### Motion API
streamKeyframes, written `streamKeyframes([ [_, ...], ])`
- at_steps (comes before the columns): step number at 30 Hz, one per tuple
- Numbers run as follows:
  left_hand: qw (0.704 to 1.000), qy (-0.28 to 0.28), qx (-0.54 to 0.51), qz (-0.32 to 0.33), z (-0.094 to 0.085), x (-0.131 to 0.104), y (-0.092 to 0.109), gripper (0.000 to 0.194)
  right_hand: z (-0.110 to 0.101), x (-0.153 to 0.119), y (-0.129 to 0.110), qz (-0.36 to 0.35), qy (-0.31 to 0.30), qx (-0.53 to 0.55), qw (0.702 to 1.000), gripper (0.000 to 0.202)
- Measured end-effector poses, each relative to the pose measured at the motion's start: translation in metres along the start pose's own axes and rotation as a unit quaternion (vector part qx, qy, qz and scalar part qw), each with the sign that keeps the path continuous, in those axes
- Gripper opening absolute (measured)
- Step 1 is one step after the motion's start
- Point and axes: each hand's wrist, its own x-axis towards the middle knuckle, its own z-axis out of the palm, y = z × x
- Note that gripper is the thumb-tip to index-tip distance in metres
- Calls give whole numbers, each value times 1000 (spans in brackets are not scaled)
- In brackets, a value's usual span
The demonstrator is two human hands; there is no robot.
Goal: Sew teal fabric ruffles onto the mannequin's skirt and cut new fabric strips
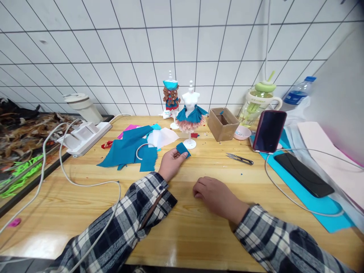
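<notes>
My left hand pinches a small teal fabric piece between thumb and fingers, just in front of a white mini dress form. That form wears a teal skirt over a pink fringed layer. On the table to the right, my right hand rests with its fingers curled in, and nothing shows in them. Larger teal cloth lies left of my left hand, with a white ring on it. Thread snips lie beyond my right hand.
Behind stands a second dressed form. At the back right are a cardboard box, a pink dish, a drink bottle and an upright phone. A power strip sits left; white cables cross both sides.
</notes>
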Motion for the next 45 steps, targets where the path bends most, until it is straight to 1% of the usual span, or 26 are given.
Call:
streamKeyframes([
  [2, 1000, -1, -5, -3, 0, 0, 0, 37, 6, -2, -3, -12, -6, -34, 999, 13],
  [4, 1000, -4, -14, -3, 1, 0, 0, 38, 8, -4, -3, -27, -3, -46, 999, 14],
  [6, 1000, -9, -18, -2, 0, 1, 0, 39, 3, -4, 2, -25, 30, -21, 999, 14],
  [7, 1000, -10, -17, -1, 0, 1, 0, 39, -5, -4, 7, -15, 63, 1, 998, 15],
  [8, 1000, -10, -14, -1, 0, 2, 0, 40, -16, -4, 15, 2, 106, 24, 994, 16],
  [10, 1000, -4, -11, -1, -2, 3, -1, 41, -46, -1, 38, 55, 222, 42, 973, 14],
  [11, 1000, -1, -12, 0, -2, 4, -1, 40, -63, 2, 52, 81, 279, 22, 957, 12],
  [13, 1000, 2, -10, 4, -3, 5, -3, 39, -97, 9, 83, 132, 361, -38, 922, 10],
  [15, 1000, 1, 4, 7, -4, 5, -4, 37, -124, 19, 115, 188, 409, -86, 889, 11],
  [16, 1000, 4, 17, 9, -4, 5, -4, 35, -132, 25, 130, 218, 420, -107, 875, 12],
  [18, 999, 12, 42, 13, -5, 5, -3, 32, -141, 38, 154, 257, 399, -138, 870, 17],
  [21, 998, 23, 61, 18, -5, 4, 0, 30, -140, 58, 174, 283, 315, -169, 890, 23],
  [24, 995, 45, 84, 16, -7, 4, 0, 30, -135, 71, 179, 296, 243, -211, 899, 33],
  [26, 995, 49, 85, 16, -7, 4, -1, 31, -133, 73, 177, 303, 224, -240, 895, 39],
  [27, 996, 45, 79, 15, -7, 4, 0, 31, -132, 73, 176, 307, 226, -250, 890, 39],
  [30, 997, 38, 65, 9, -7, 4, 1, 31, -128, 68, 173, 324, 265, -256, 871, 31],
  [32, 996, 44, 81, 10, -6, 4, 3, 30, -126, 65, 173, 335, 288, -244, 863, 28],
  [35, 993, 50, 105, 15, -6, 4, 2, 30, -125, 63, 174, 342, 302, -221, 862, 32],
  [37, 995, 37, 88, 19, -6, 4, 1, 29, -125, 62, 173, 333, 307, -208, 867, 33],
  [39, 998, 15, 57, 19, -6, 5, -1, 31, -121, 60, 165, 310, 333, -190, 870, 31],
  [41, 999, 0, 38, 15, -6, 5, -1, 34, -108, 55, 148, 281, 393, -159, 861, 35],
  [43, 1000, -7, 28, 10, -6, 4, 0, 35, -85, 48, 120, 251, 460, -103, 845, 43],
  [44, 1000, -10, 23, 8, -5, 3, 2, 35, -70, 45, 104, 232, 473, -61, 848, 43],
  [45, 1000, -13, 19, 6, -5, 2, 4, 35, -56, 42, 87, 211, 469, -15, 858, 40],
])
